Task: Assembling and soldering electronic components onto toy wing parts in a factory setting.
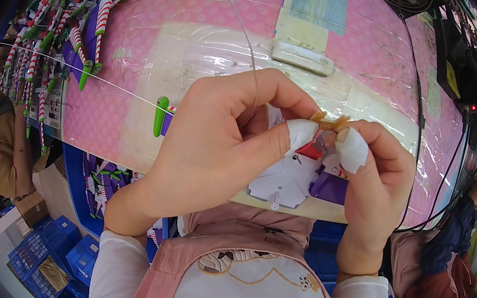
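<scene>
Close together over the near part of the table, my left hand (222, 132) and my right hand (382, 175) pinch a small tan notched piece (329, 124) between thumbs and fingertips. White tape wraps both thumbs. Below the fingers sits a white plastic housing (279, 181), partly hidden, with a red part (310, 151) and a purple part (329, 188) beside it. A thin pale wire (239, 18) comes down from the top to my left hand; whether that hand grips it I cannot tell. A green-ended piece (160, 117) shows just left of that hand.
Several red-and-white striped parts with green tips (79, 40) pile up at the far left. More lie in a blue bin (80, 189) below the table edge. A flat pad (303, 61) is at the back, black cables (419, 106) on the right. Other people sit at both sides.
</scene>
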Motion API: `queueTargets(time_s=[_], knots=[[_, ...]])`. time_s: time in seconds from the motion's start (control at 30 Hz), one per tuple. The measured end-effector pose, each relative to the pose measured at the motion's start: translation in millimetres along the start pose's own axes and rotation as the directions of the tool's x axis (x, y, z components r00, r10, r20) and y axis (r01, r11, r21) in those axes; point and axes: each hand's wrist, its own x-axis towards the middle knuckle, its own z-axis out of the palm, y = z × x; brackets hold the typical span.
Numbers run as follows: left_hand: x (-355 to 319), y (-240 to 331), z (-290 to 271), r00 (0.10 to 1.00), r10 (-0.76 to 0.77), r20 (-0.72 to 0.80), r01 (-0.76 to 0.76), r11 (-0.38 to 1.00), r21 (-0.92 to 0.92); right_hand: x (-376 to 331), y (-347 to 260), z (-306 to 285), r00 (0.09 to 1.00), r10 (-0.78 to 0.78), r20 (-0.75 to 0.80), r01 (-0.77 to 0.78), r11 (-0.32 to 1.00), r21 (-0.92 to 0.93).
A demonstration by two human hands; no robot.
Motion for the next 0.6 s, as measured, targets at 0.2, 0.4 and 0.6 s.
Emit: queueTargets(time_s=[0.2,0.4,0.6], knots=[[-8,6,11,0.999,0.010,-0.046,-0.010,1.000,-0.003,-2,2,-2,0.999,0.021,0.039,-0.022,1.000,0.018],[-5,-17,30,0.737,0.665,-0.121,-0.544,0.691,0.476,1,6,-11,0.994,0.019,0.106,-0.029,0.995,0.092],[-5,-10,23,0.532,0.787,0.313,-0.608,0.097,0.788,13,-10,-22,0.941,0.245,0.235,-0.245,0.969,-0.033]])
